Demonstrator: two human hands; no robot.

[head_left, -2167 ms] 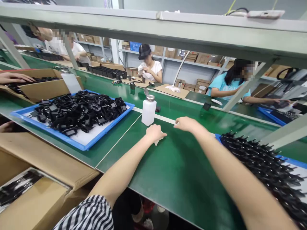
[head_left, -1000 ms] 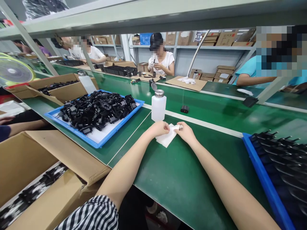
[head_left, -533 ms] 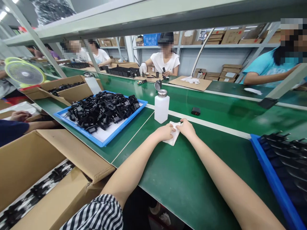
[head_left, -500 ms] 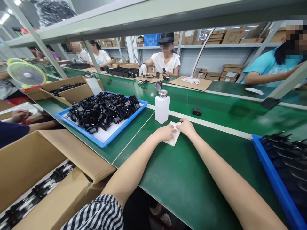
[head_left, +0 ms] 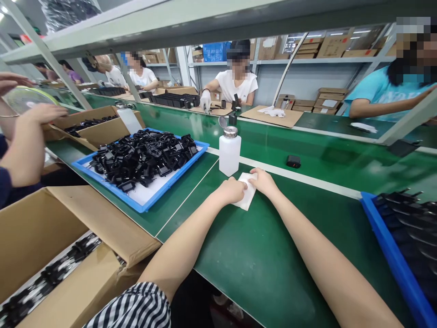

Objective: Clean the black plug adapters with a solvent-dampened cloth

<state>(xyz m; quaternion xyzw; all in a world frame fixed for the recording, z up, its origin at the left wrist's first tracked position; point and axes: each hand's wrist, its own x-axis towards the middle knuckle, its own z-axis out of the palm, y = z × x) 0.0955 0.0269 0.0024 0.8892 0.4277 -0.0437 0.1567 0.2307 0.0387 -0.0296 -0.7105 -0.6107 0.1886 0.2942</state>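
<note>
A folded white cloth (head_left: 246,201) lies on the green work surface in front of me. My left hand (head_left: 232,190) is closed at its left side, fingers curled on the cloth. From the right, my right hand (head_left: 264,182) pinches the cloth's upper edge between thumb and fingers. Just behind the cloth stands a white plastic bottle (head_left: 229,156) with a metal pump top, its lid flipped up; neither hand touches it.
A blue tray (head_left: 147,206) heaped with black plug adapters sits left, another blue tray (head_left: 378,237) right. An open carton (head_left: 102,218) stands front left. A black adapter (head_left: 293,161) rests on the belt beyond. Co-workers sit across the line; one reaches in at left.
The black adapter on the belt has shifted right. A co-worker's hands at left have risen in front of the fan. My left fingers look more curled; both hands stay at the cloth.
</note>
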